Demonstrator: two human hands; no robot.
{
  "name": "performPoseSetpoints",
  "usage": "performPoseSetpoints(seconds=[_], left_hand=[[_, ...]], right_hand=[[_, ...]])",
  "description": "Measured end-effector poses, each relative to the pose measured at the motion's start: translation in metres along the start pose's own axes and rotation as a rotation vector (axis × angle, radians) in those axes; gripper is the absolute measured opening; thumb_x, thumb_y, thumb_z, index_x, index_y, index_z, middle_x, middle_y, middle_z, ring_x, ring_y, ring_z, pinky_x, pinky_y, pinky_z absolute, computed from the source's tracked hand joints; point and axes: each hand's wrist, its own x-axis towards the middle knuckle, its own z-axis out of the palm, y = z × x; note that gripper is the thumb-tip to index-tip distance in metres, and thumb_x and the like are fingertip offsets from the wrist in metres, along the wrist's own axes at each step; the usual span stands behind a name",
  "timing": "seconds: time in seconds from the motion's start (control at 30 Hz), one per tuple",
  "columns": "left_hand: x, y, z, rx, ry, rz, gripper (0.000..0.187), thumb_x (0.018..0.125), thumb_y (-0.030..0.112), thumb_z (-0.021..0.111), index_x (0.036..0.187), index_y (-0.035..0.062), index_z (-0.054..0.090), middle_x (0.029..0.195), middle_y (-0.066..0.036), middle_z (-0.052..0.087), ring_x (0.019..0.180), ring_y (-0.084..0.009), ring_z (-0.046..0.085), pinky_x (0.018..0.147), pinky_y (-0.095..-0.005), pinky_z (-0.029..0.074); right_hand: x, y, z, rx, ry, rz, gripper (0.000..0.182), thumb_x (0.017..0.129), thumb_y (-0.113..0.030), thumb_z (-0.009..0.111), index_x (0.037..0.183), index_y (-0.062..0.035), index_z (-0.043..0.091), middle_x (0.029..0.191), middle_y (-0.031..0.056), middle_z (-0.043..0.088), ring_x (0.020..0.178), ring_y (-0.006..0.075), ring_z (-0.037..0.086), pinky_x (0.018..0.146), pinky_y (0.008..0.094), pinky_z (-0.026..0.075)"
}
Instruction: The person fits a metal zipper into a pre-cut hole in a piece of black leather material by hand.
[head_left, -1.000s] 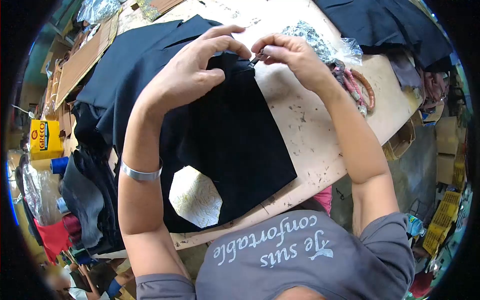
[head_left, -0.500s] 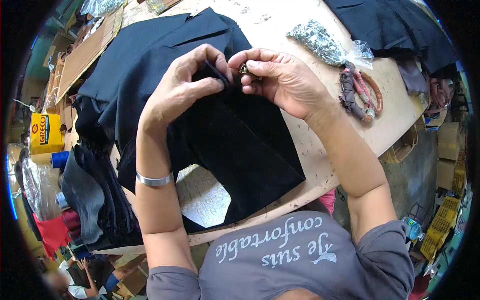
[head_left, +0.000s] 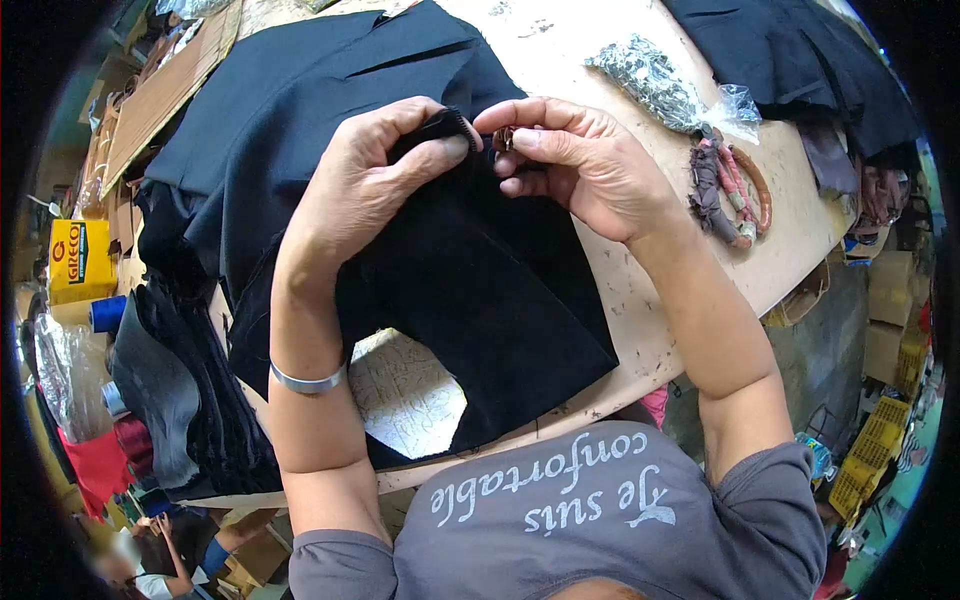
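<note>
A black fabric piece (head_left: 470, 290) with a rounded cut-out lies on the worktable (head_left: 640, 300) in front of me. My left hand (head_left: 375, 185) pinches its raised top corner, where a zipper end shows, between thumb and fingers. My right hand (head_left: 575, 160) meets it from the right and holds a small metal zipper slider (head_left: 503, 137) at that corner. A metal bangle (head_left: 308, 380) sits on my left wrist.
More dark fabric (head_left: 290, 90) lies behind the piece, and another dark pile (head_left: 790, 50) at the back right. A plastic bag of small metal parts (head_left: 660, 85) and a bundle of coloured zippers (head_left: 730, 190) lie right. Folded cloth stacks (head_left: 180, 390) and a yellow box (head_left: 80, 262) sit left.
Both hands have drawn nearer to me, lifting the fabric corner off the table. My right hand now holds a small metal slider against that corner instead of the dark strip end.
</note>
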Motion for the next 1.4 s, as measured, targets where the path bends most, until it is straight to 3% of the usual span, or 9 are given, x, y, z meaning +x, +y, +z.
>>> performPoseSetpoints(seconds=[0.13, 0.47, 0.7, 1.07, 1.17, 1.3, 1.4], left_hand=[[0.000, 0.009, 0.011, 0.252, 0.150, 0.022, 0.019, 0.079, 0.014, 0.058, 0.090, -0.0014, 0.056, 0.073, -0.001, 0.054, 0.067, -0.0077, 0.048, 0.063, -0.0200, 0.041], [0.002, -0.005, 0.014, -0.016, 0.021, -0.043, 0.015, 0.081, 0.015, 0.055, 0.087, 0.0014, 0.056, 0.069, 0.001, 0.049, 0.065, -0.0051, 0.043, 0.059, -0.0180, 0.037], [0.001, -0.002, 0.018, 0.087, 0.019, -0.055, 0.015, 0.080, 0.016, 0.054, 0.082, 0.0015, 0.056, 0.064, 0.001, 0.047, 0.059, -0.0056, 0.042, 0.053, -0.0189, 0.035], [0.002, -0.006, 0.018, 0.213, 0.043, -0.025, 0.016, 0.078, 0.016, 0.054, 0.079, 0.0005, 0.058, 0.060, -0.003, 0.048, 0.054, -0.0078, 0.044, 0.050, -0.0212, 0.036], [0.002, -0.005, 0.018, 0.266, 0.036, -0.038, 0.016, 0.078, 0.016, 0.053, 0.079, 0.0005, 0.058, 0.059, -0.003, 0.049, 0.054, -0.0085, 0.045, 0.050, -0.0215, 0.036], [0.002, -0.001, 0.018, 0.284, 0.021, -0.119, 0.013, 0.078, 0.012, 0.054, 0.083, -0.0003, 0.057, 0.072, 0.001, 0.051, 0.067, -0.0058, 0.045, 0.063, -0.0194, 0.038], [0.002, -0.005, 0.020, 0.242, 0.067, -0.075, 0.013, 0.078, 0.012, 0.057, 0.084, 0.0003, 0.057, 0.073, 0.000, 0.053, 0.067, -0.0061, 0.046, 0.064, -0.0196, 0.039]], right_hand=[[0.002, 0.006, 0.001, -0.169, 0.060, -0.203, 0.019, 0.077, -0.006, 0.057, 0.096, -0.0008, 0.057, 0.080, 0.0049, 0.057, 0.071, 0.0101, 0.055, 0.067, 0.0213, 0.049], [0.003, 0.003, -0.001, -0.493, 0.104, -0.356, 0.020, 0.074, -0.004, 0.058, 0.094, -0.0014, 0.056, 0.081, 0.0035, 0.057, 0.074, 0.0092, 0.054, 0.071, 0.0197, 0.045], [0.002, 0.004, 0.002, -0.648, 0.134, -0.499, 0.023, 0.074, -0.006, 0.060, 0.097, -0.0058, 0.055, 0.085, 0.0042, 0.056, 0.081, 0.0107, 0.054, 0.073, 0.0208, 0.045], [0.000, 0.005, 0.007, -0.853, 0.156, -0.647, 0.026, 0.074, -0.001, 0.057, 0.099, -0.0048, 0.053, 0.081, 0.0057, 0.058, 0.072, 0.0116, 0.058, 0.067, 0.0194, 0.049], [0.002, 0.009, 0.006, -0.955, 0.144, -0.728, 0.026, 0.073, 0.000, 0.058, 0.099, -0.0052, 0.053, 0.080, 0.0062, 0.059, 0.070, 0.0123, 0.059, 0.066, 0.0195, 0.050], [0.003, 0.011, 0.003, -1.045, 0.153, -0.769, 0.026, 0.073, -0.001, 0.059, 0.099, -0.0047, 0.053, 0.079, 0.0069, 0.059, 0.070, 0.0132, 0.059, 0.066, 0.0198, 0.050], [0.003, 0.009, 0.002, -0.954, 0.161, -0.709, 0.026, 0.073, -0.002, 0.059, 0.098, -0.0031, 0.053, 0.078, 0.0064, 0.059, 0.069, 0.0123, 0.059, 0.064, 0.0195, 0.050]])
